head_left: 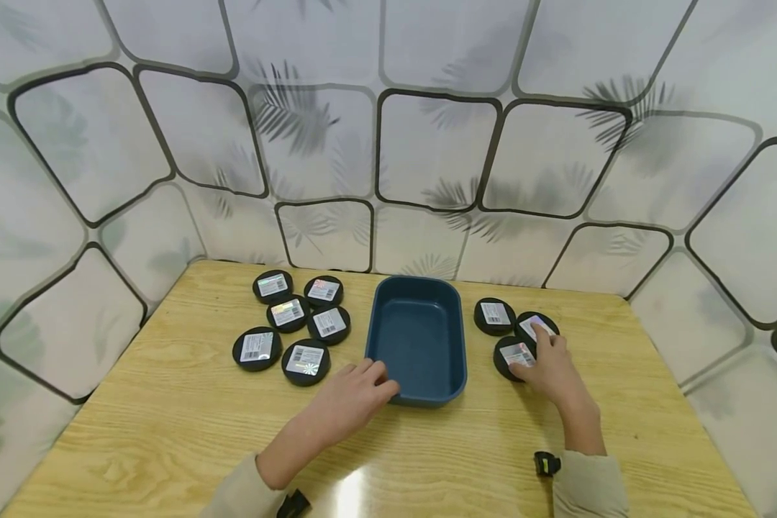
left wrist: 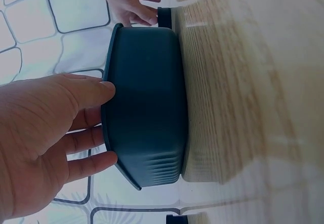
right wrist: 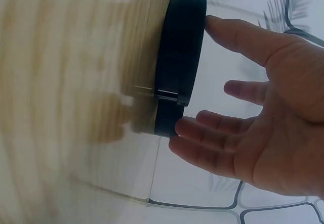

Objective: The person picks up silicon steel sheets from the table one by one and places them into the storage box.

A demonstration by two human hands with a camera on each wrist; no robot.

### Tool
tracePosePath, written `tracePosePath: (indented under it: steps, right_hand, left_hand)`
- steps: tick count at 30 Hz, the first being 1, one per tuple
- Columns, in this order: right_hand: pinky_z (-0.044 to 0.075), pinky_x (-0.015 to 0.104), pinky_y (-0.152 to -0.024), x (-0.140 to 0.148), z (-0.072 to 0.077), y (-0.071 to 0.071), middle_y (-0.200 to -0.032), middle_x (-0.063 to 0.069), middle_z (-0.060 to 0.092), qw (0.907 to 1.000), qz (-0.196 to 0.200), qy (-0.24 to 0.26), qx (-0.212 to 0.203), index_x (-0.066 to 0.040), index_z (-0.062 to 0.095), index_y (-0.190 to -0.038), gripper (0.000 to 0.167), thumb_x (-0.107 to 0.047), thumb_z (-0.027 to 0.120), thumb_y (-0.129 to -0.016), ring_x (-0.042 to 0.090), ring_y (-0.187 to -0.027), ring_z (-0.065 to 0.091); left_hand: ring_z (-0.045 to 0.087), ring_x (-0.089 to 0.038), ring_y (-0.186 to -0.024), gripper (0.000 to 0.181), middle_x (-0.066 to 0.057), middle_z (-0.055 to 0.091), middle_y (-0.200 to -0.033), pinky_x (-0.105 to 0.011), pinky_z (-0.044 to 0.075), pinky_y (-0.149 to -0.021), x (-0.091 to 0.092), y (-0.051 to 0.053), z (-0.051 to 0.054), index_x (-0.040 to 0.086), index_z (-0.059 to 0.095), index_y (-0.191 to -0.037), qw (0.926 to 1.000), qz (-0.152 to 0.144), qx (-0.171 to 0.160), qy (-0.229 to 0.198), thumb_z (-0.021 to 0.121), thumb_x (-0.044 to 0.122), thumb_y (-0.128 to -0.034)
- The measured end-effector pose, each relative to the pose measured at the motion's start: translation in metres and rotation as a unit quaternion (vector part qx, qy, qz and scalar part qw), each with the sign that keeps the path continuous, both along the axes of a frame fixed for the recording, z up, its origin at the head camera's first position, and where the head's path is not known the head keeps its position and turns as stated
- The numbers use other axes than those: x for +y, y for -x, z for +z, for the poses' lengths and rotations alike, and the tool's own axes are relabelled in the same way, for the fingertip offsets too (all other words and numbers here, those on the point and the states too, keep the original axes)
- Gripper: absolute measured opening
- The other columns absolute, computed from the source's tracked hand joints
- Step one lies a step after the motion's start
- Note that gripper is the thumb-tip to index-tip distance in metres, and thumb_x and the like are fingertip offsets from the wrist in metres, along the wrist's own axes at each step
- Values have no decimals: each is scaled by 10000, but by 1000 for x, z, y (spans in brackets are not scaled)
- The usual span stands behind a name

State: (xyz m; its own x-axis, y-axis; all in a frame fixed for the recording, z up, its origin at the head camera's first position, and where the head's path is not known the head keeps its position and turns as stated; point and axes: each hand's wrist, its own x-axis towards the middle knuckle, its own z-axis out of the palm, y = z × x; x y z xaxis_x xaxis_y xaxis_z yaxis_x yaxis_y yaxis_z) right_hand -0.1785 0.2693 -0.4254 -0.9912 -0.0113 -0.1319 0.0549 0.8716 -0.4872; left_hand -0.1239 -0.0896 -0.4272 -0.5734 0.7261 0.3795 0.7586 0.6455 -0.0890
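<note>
A dark blue rectangular bin (head_left: pixel 416 345) stands in the middle of the table. My left hand (head_left: pixel 357 398) holds its near left corner; in the left wrist view, the thumb (left wrist: pixel 107 90) meets the rim while other fingers reach past it. To the right lie three flat round black containers with white labels: one at the back (head_left: pixel 494 315), one at the right (head_left: pixel 527 323) and one nearer (head_left: pixel 515 351). My right hand (head_left: pixel 552 368) hovers over the latter two, thumb at the nearer one and fingertips at the other. In the right wrist view, the hand (right wrist: pixel 283 102) spreads loosely beside their edges.
Several more black round containers (head_left: pixel 257 348) with white labels lie left of the bin. The wooden table (head_left: pixel 188 410) backs onto patterned fabric walls (head_left: pixel 324 237) on three sides. A black wrist strap piece (head_left: pixel 547 464) shows by the right sleeve.
</note>
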Motion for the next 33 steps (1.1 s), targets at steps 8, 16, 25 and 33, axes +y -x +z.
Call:
tracePosePath:
  steps: [8, 16, 25, 33]
  right_hand:
    - [411, 664, -934, 0, -1, 0, -1390, 484, 205, 9996, 238, 116, -17, 54, 114, -1534, 937, -269, 716, -891, 618, -1142, 476]
    - [380, 685, -970, -3, -3, -1, -1395, 486, 223, 9993, 362, 27, 30, 70, 135, -1518, 975, -256, 767, -849, 638, -1203, 412]
    - [392, 681, -958, -6, -2, 1, -1386, 495, 240, 9994, 331, -74, -71, 52, 147, -1525, 1009, -251, 801, -819, 635, -1187, 435]
    - [404, 678, -945, -8, -3, 0, -1374, 487, 247, 9992, 373, -149, 19, 54, 173, -1514, 991, -239, 810, -813, 637, -1172, 446]
  left_hand:
    - [475, -154, -759, 121, 17, 512, -880, -259, 424, -598, 0, 0, 0, 212, 645, -990, 10000, -30, 7, 23, 709, 153, -906]
    - [492, -155, -778, 77, 11, 528, -907, -265, 443, -617, 0, 0, 1, 196, 650, -1006, 9999, -23, -133, 3, 678, 177, -937]
    - [497, -156, -784, 153, 10, 529, -913, -264, 446, -615, -1, 0, 2, 188, 629, -1001, 9999, -70, -149, -41, 721, 124, -897]
    - [482, -156, -794, 184, 5, 511, -919, -245, 444, -617, -1, 1, 0, 178, 621, -1016, 9994, -74, -347, -20, 721, 90, -889]
